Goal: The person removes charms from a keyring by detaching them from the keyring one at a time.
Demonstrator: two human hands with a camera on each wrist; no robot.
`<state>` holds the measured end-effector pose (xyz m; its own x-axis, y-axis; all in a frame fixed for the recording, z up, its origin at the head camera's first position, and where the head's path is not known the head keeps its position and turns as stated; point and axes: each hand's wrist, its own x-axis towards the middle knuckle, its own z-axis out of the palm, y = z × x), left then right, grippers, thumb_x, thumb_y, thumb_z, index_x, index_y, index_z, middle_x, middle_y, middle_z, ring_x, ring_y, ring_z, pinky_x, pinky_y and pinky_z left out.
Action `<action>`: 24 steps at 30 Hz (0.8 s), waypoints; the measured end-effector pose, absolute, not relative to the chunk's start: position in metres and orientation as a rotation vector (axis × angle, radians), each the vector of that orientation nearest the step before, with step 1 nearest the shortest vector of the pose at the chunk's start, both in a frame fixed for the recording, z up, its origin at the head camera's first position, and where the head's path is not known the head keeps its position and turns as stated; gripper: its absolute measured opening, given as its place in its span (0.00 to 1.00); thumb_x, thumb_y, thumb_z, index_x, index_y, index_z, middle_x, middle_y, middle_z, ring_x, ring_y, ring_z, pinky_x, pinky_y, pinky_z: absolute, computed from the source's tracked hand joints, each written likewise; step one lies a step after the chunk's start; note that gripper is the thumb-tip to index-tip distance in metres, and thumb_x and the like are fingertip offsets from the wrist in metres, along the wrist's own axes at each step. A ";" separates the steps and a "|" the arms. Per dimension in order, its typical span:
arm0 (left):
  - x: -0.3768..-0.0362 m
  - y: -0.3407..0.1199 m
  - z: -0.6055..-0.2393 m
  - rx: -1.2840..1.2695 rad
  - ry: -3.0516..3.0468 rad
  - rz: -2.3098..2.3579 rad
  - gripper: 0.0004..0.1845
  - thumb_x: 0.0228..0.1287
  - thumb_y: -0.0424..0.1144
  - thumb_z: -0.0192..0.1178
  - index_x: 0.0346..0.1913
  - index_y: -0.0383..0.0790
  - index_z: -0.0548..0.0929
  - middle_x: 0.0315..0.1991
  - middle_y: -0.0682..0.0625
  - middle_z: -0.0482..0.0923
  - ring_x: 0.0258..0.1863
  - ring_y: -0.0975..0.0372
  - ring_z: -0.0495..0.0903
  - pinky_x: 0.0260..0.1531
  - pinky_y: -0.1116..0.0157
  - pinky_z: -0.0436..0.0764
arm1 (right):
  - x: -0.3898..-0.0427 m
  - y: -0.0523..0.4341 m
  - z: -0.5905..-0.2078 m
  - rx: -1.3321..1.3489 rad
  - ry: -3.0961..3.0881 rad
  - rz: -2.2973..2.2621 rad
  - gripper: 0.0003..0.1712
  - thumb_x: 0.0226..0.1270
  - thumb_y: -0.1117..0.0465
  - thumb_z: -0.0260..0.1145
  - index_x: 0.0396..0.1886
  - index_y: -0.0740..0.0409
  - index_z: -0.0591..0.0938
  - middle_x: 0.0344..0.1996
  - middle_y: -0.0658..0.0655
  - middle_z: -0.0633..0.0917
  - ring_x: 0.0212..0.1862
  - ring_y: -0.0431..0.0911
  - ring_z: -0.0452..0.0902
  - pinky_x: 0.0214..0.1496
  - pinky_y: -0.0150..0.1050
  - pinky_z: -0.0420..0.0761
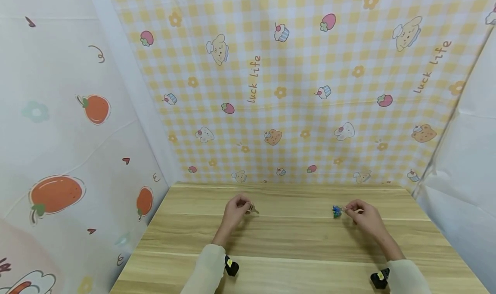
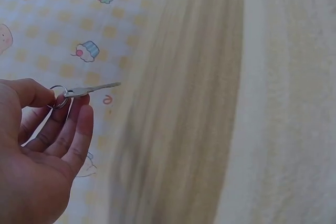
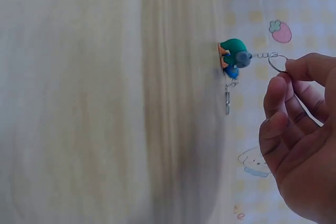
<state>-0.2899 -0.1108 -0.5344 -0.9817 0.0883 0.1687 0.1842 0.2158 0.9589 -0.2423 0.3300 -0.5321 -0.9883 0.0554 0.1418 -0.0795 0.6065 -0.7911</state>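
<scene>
The left hand (image 1: pixel 235 208) sits just left of centre in the head view, low over the wooden desk (image 1: pixel 294 242), and pinches a small split ring (image 2: pixel 58 97) between thumb and forefinger. A silver key (image 2: pixel 93 88) juts from that ring toward the middle of the left wrist frame; the other fingers are loosely extended beneath it. The right hand (image 1: pixel 362 214), right of centre, pinches a second ring (image 3: pixel 278 62) the same way. From this ring a short chain leads to a small teal and blue figure charm (image 3: pixel 232 59), which appears to rest on or just above the desk, with a little clasp hanging below it.

The two hands are well apart, each with its own piece. If the pieces are to be joined, it would be wise to keep both pinches firm, bring them together slowly over the desk, and steady the charm so that it does not swing.

Much is hard to read. In the head view both items are tiny, and the key is barely a glint. The wrist views are soft and blurred. Whether the charm touches the desk cannot be told for sure. Both forearms are cut off at the lower edge.
</scene>
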 end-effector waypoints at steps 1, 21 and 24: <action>-0.290 -0.111 -0.536 -0.252 -2.393 -1.903 0.08 0.77 0.29 0.61 0.49 0.23 0.82 0.44 0.34 0.85 0.42 0.53 0.87 0.47 0.54 0.91 | -0.242 0.332 -0.533 0.015 -2.688 1.322 0.11 0.79 0.61 0.66 0.49 0.67 0.83 0.38 0.62 0.85 0.26 0.46 0.79 0.28 0.35 0.78; -0.292 -0.123 -0.562 -0.142 -2.601 -1.610 0.04 0.73 0.30 0.63 0.44 0.33 0.85 0.38 0.43 0.84 0.36 0.62 0.77 0.36 0.68 0.77 | -0.238 0.368 -0.542 -0.100 -2.846 1.233 0.13 0.79 0.62 0.60 0.48 0.71 0.82 0.32 0.57 0.86 0.28 0.43 0.80 0.29 0.34 0.78; -0.292 -0.124 -0.563 -0.141 -2.620 -1.575 0.03 0.73 0.30 0.63 0.44 0.33 0.85 0.38 0.43 0.84 0.36 0.62 0.77 0.36 0.68 0.77 | -0.238 0.370 -0.542 -0.121 -2.867 1.228 0.14 0.79 0.61 0.60 0.48 0.71 0.82 0.30 0.55 0.85 0.28 0.44 0.81 0.29 0.34 0.78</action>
